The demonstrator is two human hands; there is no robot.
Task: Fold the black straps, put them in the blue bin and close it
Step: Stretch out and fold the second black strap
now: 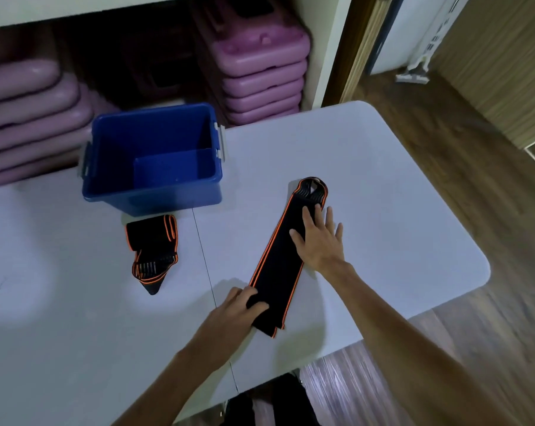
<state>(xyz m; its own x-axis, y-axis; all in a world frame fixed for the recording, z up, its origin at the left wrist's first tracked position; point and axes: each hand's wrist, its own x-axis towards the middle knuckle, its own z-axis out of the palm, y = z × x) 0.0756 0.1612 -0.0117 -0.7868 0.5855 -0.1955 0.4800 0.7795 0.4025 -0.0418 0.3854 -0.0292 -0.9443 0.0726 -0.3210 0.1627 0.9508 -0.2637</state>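
Note:
A long black strap with orange edges [283, 256] lies doubled over, running diagonally across the white table [383, 195]. My left hand [240, 305] pinches its near end between thumb and fingers. Flat on the strap's upper half rests my right hand [320, 238], fingers spread. A second black strap [152, 252], folded into a bundle, sits left of centre, just in front of the blue bin [152, 158]. The bin stands open at the table's far edge, with only a blue divider visible inside. No lid is in view.
Stacks of purple plastic steps [260, 72] fill the shelf behind the table. The table's rounded right edge drops to a wooden floor [475, 348]. A seam [205, 265] runs down the tabletop between the two straps.

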